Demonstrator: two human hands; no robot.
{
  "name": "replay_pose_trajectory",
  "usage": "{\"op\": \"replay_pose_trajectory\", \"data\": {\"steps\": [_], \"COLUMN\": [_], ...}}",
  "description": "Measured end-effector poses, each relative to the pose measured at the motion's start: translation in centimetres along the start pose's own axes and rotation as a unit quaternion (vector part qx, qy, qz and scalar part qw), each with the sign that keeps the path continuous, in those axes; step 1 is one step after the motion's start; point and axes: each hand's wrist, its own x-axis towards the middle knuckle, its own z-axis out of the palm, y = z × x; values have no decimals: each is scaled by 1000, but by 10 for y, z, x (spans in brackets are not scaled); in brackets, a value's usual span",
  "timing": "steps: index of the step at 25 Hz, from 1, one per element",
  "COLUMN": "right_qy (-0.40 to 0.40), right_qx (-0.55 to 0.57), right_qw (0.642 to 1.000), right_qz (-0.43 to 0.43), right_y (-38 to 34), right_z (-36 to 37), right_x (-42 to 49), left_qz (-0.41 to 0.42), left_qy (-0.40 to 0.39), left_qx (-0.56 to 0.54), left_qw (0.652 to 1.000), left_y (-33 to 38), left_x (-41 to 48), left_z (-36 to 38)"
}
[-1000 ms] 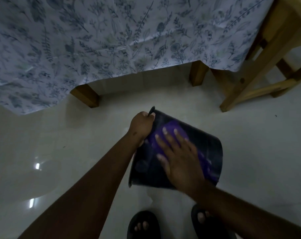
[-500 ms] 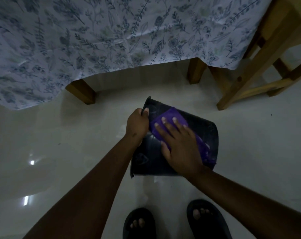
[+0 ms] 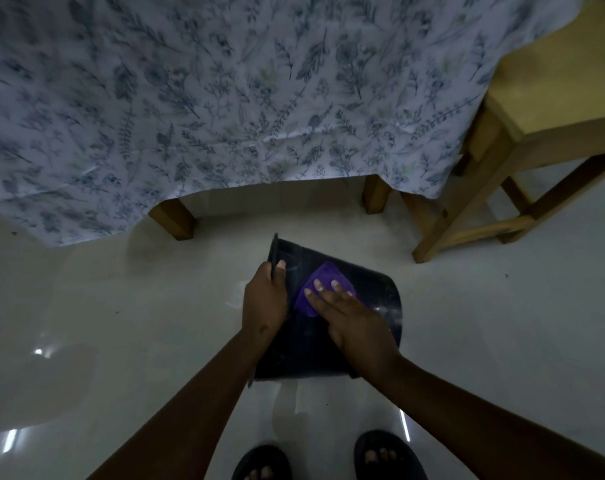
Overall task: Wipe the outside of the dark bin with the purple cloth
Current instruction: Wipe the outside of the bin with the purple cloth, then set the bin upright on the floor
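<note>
The dark bin is tipped on its side above the pale floor, its outer wall facing me. My left hand grips the bin's rim at its left edge, thumb over the lip. My right hand lies flat on the bin's wall and presses the purple cloth against it. Only the far part of the cloth shows beyond my fingertips; the remainder is under my palm.
A table with a blue floral tablecloth hangs just beyond the bin, on wooden legs. A wooden stool stands at the right. My feet in dark sandals are below the bin on the glossy floor.
My right hand and the cloth have slid along the bin's wall toward the rim end. Less of the cloth shows now. My left hand keeps its hold on the rim.
</note>
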Motion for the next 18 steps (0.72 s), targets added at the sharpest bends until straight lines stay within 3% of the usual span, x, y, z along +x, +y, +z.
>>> {"op": "replay_pose_trajectory", "data": {"steps": [2,4,9,12,14,18], "right_qy": [1,-33,-30,-4,10,4], "right_qx": [128,245,425,461,451,383], "right_qw": [985,946,846,803,804,851], "right_qz": [112,210,320,378,388,359], "right_y": [4,17,35,43,50,57], "right_z": [-7,-16,-49,-67,-81,-96], "right_x": [16,32,45,42,41,35], "left_qz": [26,69,178,214,220,239], "left_qy": [-11,-47,-103,-141,-178,-253], "left_qx": [21,70,158,219,273,364], "left_qw": [999,994,966,941,919,864], "left_y": [4,5,3,1,-3,-10], "left_x": [-11,-21,-38,-41,-39,-43], "left_z": [-12,-25,-46,-35,-25,-6]}}
